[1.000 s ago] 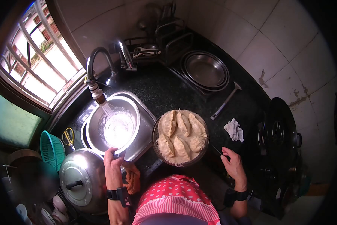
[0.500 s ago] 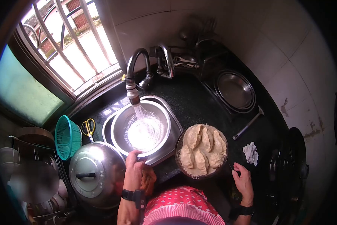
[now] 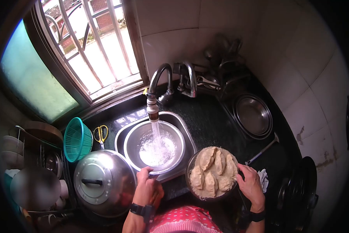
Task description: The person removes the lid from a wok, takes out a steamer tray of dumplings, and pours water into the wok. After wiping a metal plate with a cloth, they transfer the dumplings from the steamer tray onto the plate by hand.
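Water runs from the faucet (image 3: 152, 105) into a metal basin (image 3: 177, 162) standing in the sink (image 3: 187, 136). My left hand (image 3: 146, 189) is closed on the basin's near rim. On the counter to the right stands a round bowl (image 3: 189, 181) holding several pale dumplings (image 3: 209, 184) on a whitish layer. My right hand (image 3: 251, 185) is at the bowl's right edge, fingers bent, thumb and fingertips against the rim.
A large domed metal lid (image 3: 104, 186), yellow scissors (image 3: 101, 134) and a teal basket (image 3: 78, 139) are left of the sink. Metal pans (image 3: 253, 115), a long-handled tool (image 3: 262, 150) and a crumpled white cloth (image 3: 263, 180) lie right. A dish rack (image 3: 42, 155) stands far left.
My right hand has moved up and left to the bowl's edge. The view has shifted, so the counter and window appear lower and further right. My left hand stays at the basin rim.
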The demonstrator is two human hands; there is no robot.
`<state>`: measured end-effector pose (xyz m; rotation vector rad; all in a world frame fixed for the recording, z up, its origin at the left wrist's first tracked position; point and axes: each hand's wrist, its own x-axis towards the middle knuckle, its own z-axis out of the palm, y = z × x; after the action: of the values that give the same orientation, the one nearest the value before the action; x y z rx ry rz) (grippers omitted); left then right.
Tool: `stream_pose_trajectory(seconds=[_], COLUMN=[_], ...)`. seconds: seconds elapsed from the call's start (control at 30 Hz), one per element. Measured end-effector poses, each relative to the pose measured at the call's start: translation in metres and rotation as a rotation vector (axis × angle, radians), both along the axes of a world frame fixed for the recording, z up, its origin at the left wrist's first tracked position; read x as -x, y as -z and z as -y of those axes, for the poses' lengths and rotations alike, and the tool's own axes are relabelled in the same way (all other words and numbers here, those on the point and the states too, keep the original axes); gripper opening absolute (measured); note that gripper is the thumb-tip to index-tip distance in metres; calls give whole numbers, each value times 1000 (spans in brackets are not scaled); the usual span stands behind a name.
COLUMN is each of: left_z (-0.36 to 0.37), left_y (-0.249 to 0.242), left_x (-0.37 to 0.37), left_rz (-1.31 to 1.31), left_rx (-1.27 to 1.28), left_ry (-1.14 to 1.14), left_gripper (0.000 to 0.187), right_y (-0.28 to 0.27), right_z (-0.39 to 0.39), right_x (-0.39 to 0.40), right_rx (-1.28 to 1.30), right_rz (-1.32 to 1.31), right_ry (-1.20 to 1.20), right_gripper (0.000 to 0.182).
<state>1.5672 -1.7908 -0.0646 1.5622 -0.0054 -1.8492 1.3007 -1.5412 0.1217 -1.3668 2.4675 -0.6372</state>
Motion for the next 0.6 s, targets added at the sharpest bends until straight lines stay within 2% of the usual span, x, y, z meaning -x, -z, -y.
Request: stream_pose_trajectory(seconds=[0.27,0.4,0.5,0.53,0.6], left_z=[-9,-16,-17,-14,-12], left_y=[-7,-5,-13,-16,-3], left_x=[2,-3,-4,-3,-7], left_rz=[159,246,271,259,200], left_rx=[68,126,143,148,127], left_ry=[8,5,30,45,54], left_gripper=[45,47,54,56,70], right_y=[2,27,45,58,67], right_z=[86,144,191,206,236], right_x=[23,30,27,29,30], right_rx=[75,-59,-195,-170,-139], right_rz=[-115,-299,-324,-324,-383], right_ry=[-436,-557,-595,-597,-612], right_gripper=[35,31,30,26,19])
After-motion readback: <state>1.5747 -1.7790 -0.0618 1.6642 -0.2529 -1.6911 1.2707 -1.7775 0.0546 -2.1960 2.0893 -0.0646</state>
